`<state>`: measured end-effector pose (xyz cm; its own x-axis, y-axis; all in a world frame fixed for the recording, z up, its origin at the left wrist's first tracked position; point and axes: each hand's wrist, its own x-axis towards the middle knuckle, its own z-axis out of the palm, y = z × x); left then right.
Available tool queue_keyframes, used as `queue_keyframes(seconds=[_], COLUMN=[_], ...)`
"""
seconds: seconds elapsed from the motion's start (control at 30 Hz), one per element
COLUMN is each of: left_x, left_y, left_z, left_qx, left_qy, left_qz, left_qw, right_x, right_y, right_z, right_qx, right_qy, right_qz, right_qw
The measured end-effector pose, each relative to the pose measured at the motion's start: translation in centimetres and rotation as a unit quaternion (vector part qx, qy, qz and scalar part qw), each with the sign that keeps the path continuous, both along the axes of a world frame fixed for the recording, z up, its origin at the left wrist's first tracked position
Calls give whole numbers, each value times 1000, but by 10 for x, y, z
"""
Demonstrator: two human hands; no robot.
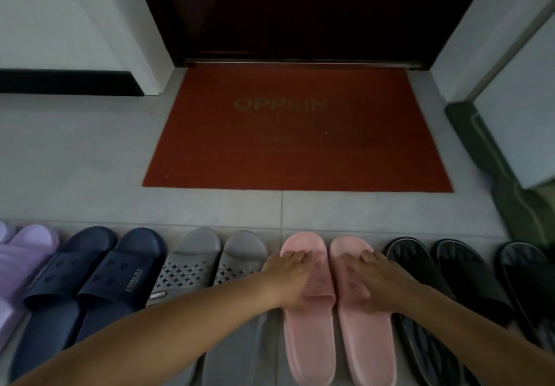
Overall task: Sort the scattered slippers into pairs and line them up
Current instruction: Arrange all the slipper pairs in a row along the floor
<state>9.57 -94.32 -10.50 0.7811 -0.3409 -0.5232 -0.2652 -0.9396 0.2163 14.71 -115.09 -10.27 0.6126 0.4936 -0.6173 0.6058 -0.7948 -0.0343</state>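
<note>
Slippers stand in one row along the bottom of the frame, side by side, toes pointing up the frame. At bottom centre, the left pink slipper and the right pink slipper lie parallel, just beside each other, with a thin strip of floor between them. The left hand rests on the strap of the left pink slipper. Its fingers are laid across the strap toward the toe, barely bent, with the thumb at the strap's rear edge, and it grasps nothing visible. The right hand lies the same way on the strap of the right pink slipper, fingers spread and nearly straight.

Both forearms come in from the bottom edge. The left one crosses over the heels of the grey pair, which sits just left of the pink. Further left is the navy pair, then a lilac slipper at the lower left edge, with a sliver of another cut off by the frame. Right of the pink, three black slippers run to the lower right corner.

The floor is pale grey tile. A red doormat with faint lettering fills the centre, apart from the toes. Above it is a dark door. A white wall with black skirting takes the upper left. A dark green object, too dim to identify, lies along the right edge.
</note>
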Motion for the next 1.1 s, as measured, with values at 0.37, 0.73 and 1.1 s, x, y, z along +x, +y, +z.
queue_keyframes(seconds=[0.37, 0.73, 1.1], left_x=[0, 42, 69], left_y=[3, -111, -205], left_z=[-1, 22, -9], left_qx=[6, -21, 19], left_qy=[2, -21, 41], left_qz=[7, -141, -93], left_qw=[1000, 990, 995], right_x=[0, 26, 27], right_y=[-3, -195, -220], right_z=[-1, 26, -1], right_qx=[48, -91, 65], right_qy=[43, -12, 7], right_qz=[-30, -196, -221], right_qw=[997, 976, 973])
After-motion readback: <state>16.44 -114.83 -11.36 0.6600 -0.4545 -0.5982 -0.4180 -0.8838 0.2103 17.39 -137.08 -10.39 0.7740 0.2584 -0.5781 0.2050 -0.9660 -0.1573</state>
